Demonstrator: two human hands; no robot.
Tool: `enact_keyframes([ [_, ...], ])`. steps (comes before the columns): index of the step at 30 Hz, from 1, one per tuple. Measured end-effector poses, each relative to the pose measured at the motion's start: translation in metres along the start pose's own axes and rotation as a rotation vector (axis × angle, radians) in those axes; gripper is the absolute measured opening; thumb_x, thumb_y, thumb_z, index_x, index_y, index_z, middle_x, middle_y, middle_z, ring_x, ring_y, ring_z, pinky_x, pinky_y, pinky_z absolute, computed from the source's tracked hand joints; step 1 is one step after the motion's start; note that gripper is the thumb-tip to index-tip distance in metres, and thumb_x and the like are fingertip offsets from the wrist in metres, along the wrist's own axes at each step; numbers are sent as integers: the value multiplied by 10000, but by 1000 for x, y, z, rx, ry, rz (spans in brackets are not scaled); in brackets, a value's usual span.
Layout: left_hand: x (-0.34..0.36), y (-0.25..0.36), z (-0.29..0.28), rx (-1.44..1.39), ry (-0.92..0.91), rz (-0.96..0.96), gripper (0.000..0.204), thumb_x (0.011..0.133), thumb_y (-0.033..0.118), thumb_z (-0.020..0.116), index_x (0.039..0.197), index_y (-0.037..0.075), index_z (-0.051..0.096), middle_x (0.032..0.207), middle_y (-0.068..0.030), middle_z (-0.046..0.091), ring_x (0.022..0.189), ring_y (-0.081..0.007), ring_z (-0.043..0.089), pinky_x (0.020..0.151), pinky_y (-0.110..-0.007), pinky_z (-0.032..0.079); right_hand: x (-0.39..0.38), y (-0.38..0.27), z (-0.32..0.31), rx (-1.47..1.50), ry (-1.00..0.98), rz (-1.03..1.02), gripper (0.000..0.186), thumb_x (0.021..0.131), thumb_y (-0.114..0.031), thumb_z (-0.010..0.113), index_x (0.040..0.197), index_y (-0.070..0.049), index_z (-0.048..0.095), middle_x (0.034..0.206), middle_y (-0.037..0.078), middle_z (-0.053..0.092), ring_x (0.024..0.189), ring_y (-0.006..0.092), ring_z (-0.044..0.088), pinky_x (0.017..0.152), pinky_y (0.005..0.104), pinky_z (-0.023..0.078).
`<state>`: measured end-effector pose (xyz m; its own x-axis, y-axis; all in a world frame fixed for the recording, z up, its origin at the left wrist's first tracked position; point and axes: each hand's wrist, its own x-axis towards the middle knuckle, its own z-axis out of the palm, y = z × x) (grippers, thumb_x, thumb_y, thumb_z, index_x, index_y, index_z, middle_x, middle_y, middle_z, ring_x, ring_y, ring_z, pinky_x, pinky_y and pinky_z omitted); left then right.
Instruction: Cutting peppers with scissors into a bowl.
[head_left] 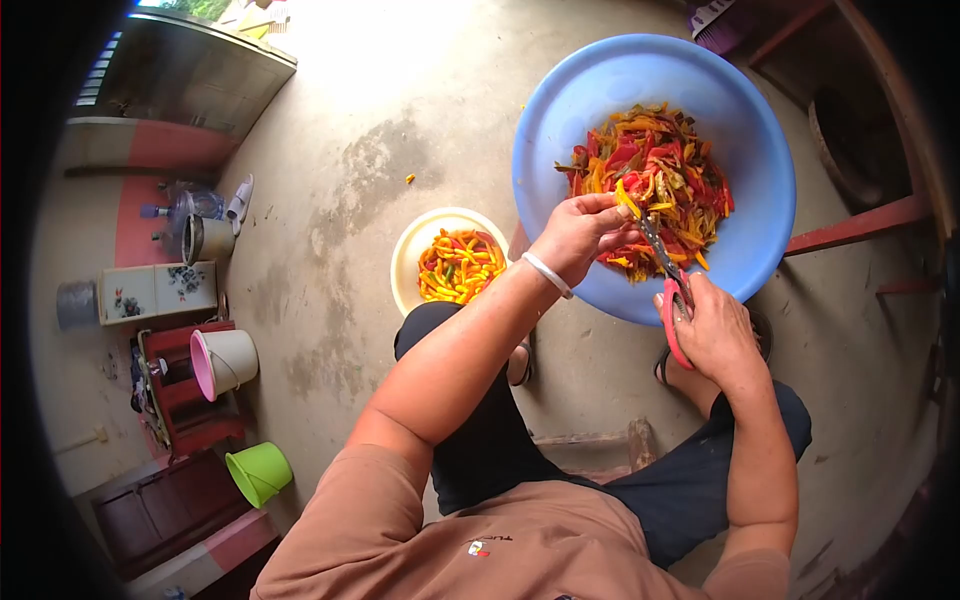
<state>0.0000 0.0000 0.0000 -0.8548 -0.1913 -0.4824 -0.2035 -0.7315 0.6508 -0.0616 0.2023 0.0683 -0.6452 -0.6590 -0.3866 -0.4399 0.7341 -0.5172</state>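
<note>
Over a wide blue basin [550, 110], my left hand [578, 238] pinches a yellow chili pepper [627, 198] between thumb and fingers. My right hand [718, 330] is closed around the red handles of a pair of scissors [672, 325]. The dark blades point up and left, with their tips close by the pepper; whether they touch it is hard to make out. Below both hands, a heap of cut red, yellow and dark green peppers [640, 150] fills the middle of the basin. Left of it, a cream bowl [402, 268] holds whole peppers [460, 262], mostly yellow and orange.
One small yellow pepper [410, 179] lies on the concrete floor [330, 300]. Along the left wall are a pink-and-white bucket [228, 362], a green bucket [260, 472], a red stand [180, 395] and a pair of slippers [240, 203]. Wooden furniture [860, 225] borders the right side.
</note>
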Motion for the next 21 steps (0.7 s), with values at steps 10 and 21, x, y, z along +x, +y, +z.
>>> enact_keyframes([
  [10, -1, 4, 7, 58, 49, 22, 208, 896, 44, 570, 1070, -68, 550, 992, -120, 629, 848, -193, 652, 811, -286, 551, 3, 4, 11, 210, -85, -44, 423, 908, -363, 562, 807, 47, 538, 741, 283, 583, 726, 456, 568, 652, 486, 441],
  [21, -3, 2, 8, 186, 122, 24, 187, 885, 4, 555, 1050, -82, 569, 941, -125, 649, 792, -191, 667, 729, -285, 571, 6, 5, 21, 155, -18, -55, 430, 896, -377, 583, 806, 41, 540, 768, 270, 590, 750, 453, 564, 658, 477, 432],
])
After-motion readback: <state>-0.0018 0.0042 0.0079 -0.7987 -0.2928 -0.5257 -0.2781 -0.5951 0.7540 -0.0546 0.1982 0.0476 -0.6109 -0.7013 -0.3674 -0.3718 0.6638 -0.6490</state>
